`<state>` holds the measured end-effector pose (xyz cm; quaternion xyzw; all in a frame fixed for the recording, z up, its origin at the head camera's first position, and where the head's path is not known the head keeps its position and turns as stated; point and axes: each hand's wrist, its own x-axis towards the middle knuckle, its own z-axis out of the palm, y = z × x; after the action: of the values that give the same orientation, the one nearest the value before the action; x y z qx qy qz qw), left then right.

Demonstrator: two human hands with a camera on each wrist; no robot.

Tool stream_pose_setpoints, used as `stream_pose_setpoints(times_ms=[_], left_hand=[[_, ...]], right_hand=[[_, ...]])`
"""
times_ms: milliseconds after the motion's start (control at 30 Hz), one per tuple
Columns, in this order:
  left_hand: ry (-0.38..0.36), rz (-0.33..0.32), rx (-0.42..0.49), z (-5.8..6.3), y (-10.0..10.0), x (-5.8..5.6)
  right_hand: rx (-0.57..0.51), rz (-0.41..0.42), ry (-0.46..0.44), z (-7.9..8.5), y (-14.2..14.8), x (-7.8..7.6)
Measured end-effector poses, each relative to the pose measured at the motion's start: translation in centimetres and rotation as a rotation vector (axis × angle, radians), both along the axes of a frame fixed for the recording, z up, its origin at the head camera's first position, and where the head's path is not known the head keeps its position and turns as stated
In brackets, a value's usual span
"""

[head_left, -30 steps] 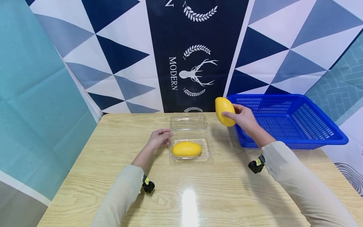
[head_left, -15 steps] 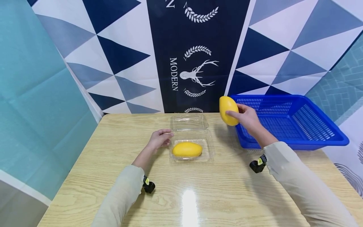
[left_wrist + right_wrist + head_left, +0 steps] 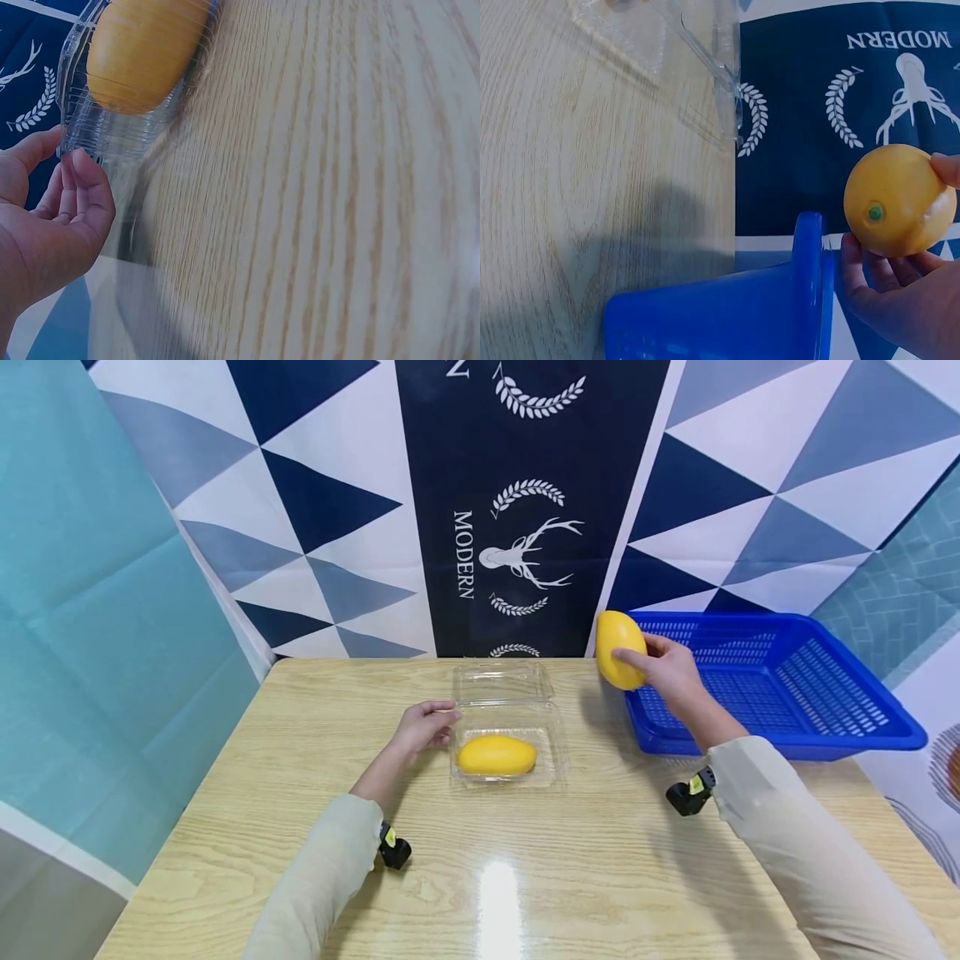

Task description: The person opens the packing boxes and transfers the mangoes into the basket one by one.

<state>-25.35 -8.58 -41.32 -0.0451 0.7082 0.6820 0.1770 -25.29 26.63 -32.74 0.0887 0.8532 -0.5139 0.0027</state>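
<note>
r. hand (image 3: 675, 675) is gripping a yellow mango (image 3: 619, 647), fingers curled, nr blue basket (image 3: 750, 742); l. hand (image 3: 422, 727) is pinching edge of clear box (image 3: 551, 752) w/ 2nd mango (image 3: 497, 755) lying inside.

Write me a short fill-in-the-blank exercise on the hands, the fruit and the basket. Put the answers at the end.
1. The number of fruits in the clear container, whose edge the left hand pinches, is ____.
2. The right hand holds another fruit, coloured ____.
3. Seen by the person, the basket stands ____ of that container.
4. The basket's colour is ____.

Missing words: one; yellow; right; blue.
</note>
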Motion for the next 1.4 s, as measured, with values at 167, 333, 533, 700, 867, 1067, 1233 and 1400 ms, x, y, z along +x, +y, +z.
stream_pose_setpoints(times_ms=[167, 333, 533, 700, 867, 1067, 1233, 1400], left_hand=[[-0.001, -0.001, -0.003, 0.0, 0.1, 0.1], [-0.019, -0.003, 0.003, -0.7, 0.0, -0.5], [-0.010, 0.022, 0.015, -2.5, 0.0, -1.4], [0.008, 0.054, 0.006, -2.9, 0.1, -1.4], [0.015, 0.061, 0.009, -2.9, 0.2, -1.4], [0.013, 0.066, 0.007, -2.8, 0.2, -1.4], [0.015, 0.065, 0.004, -2.8, 0.2, -1.5], [0.005, 0.051, 0.001, -2.7, 0.2, -1.5]], right_hand=[[0.002, -0.012, -0.002, -0.1, 0.5, 0.0], [-0.004, -0.016, 0.003, -0.2, 1.1, 0.1], [-0.007, -0.025, 0.003, -0.5, 1.6, 0.1], [-0.005, -0.029, -0.003, -0.7, 1.9, 0.0], [0.000, -0.037, -0.008, -0.7, 2.2, 0.0], [0.004, -0.046, -0.006, -0.7, 2.5, 0.1], [-0.005, -0.058, -0.011, -0.7, 2.9, 0.1], [-0.001, -0.068, -0.014, -0.9, 3.4, 0.0]])
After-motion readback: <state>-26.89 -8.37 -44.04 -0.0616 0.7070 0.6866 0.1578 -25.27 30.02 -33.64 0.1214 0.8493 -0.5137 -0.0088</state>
